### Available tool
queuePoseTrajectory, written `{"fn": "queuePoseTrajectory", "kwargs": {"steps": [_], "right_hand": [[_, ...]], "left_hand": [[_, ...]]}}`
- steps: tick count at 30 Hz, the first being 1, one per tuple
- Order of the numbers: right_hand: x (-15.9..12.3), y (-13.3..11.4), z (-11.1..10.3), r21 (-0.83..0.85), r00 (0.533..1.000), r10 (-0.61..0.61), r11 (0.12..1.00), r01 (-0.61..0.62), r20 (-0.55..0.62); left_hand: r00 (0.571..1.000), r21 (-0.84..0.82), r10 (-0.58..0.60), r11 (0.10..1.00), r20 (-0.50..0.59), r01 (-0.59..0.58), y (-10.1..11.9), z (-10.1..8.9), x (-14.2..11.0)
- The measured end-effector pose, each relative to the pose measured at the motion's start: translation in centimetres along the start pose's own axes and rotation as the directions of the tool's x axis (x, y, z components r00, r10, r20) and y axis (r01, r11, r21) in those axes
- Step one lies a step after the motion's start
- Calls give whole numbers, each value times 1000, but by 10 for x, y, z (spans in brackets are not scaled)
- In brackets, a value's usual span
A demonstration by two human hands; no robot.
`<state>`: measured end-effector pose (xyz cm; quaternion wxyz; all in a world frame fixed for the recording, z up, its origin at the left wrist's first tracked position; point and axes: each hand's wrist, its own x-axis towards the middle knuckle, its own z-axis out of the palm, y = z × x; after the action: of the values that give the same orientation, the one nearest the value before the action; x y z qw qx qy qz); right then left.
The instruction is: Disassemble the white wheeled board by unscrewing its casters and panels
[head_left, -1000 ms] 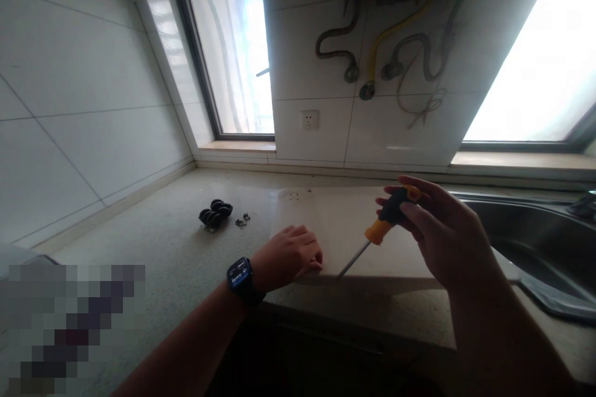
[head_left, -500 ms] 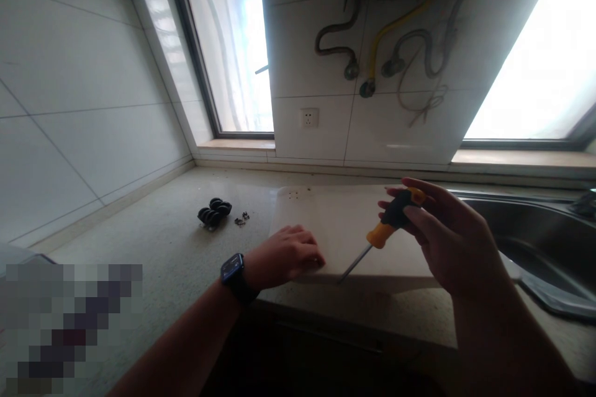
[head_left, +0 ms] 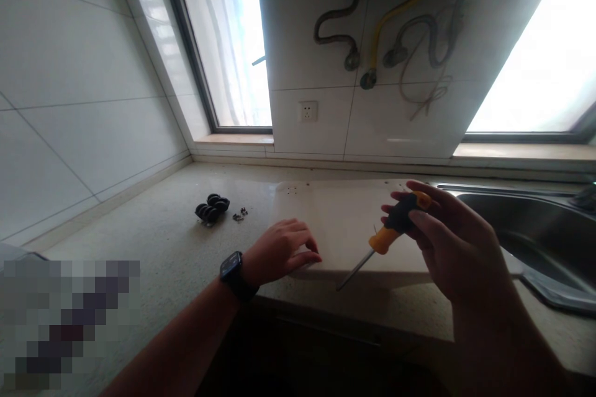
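My right hand (head_left: 449, 242) is closed around the black-and-orange handle of a screwdriver (head_left: 388, 229). Its metal shaft slants down to the left, with the tip near the front edge of a pale board (head_left: 339, 223) lying on the countertop. My left hand (head_left: 282, 251), with a dark watch at the wrist, rests at the board's front left corner with its fingers curled against the edge. Whether those fingers grip the board or only touch it is unclear.
A cluster of black caster wheels (head_left: 212, 208) and several small screws (head_left: 239, 216) lie on the countertop (head_left: 153, 242) to the left. A steel sink (head_left: 535, 236) sits at the right. Tiled walls, a socket (head_left: 307, 111), hoses and two windows stand behind.
The view has tilted slightly. The screwdriver tip has slid a little past the board's front edge, and my left hand has shifted a bit left along the corner.
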<state>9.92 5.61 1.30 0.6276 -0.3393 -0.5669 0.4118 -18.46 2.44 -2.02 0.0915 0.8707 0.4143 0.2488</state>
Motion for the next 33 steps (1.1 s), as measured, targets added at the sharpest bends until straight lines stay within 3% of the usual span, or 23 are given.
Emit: {"fn": "queuePoseTrajectory", "kwargs": {"steps": [7, 11, 15, 17, 19, 21, 24, 28, 33], "right_hand": [[-12, -3, 0, 13, 999, 42, 999, -42, -2], [-17, -5, -1, 15, 998, 69, 998, -68, -8], [-21, -2, -2, 30, 996, 81, 996, -79, -45], [-23, 2, -5, 52, 994, 88, 995, -85, -66], [-25, 6, -8, 87, 992, 104, 991, -97, -77], [-27, 10, -12, 114, 989, 129, 986, -121, -69], [-30, 13, -16, 129, 984, 165, 979, -156, -60], [-32, 16, -17, 122, 981, 175, 979, -165, -82], [-36, 20, -19, 81, 976, 199, 978, -192, -85]], "left_hand": [[999, -49, 48, 998, 14, -47, -2, 0, -1], [998, -106, 4, 994, -67, -11, 1, -5, 1], [981, -224, -64, 974, -182, 22, -6, -22, -2], [950, -248, -143, 966, -278, 73, -23, -34, -8], [888, -273, -274, 945, -370, 178, -50, -45, -18], [780, -323, -414, 903, -469, 285, -82, -54, -31], [676, -320, -535, 845, -508, 428, -132, -59, -54], [645, -264, -599, 796, -475, 545, -181, -55, -83], [656, -167, -632, 760, -413, 628, -208, -40, -99]]}}
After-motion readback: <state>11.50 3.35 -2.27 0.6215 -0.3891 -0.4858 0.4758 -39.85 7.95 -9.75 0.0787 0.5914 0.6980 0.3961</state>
